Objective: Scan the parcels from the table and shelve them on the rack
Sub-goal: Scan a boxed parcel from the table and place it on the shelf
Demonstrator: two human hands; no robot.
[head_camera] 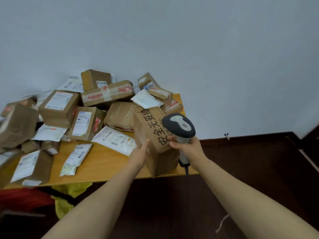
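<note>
Right of centre, the scanner is clamped in the right hand; the lettered box, at the worktop edge, is pressed by the straight-fingered left hand; judged stiff and light, it is best held by opposite sides

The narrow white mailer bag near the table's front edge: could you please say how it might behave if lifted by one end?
The narrow white mailer bag would probably sag, since its film looks wrinkled and lumpy. It seems light, lying thin on the table. Its glossy skin might slip in a loose grip.
</note>
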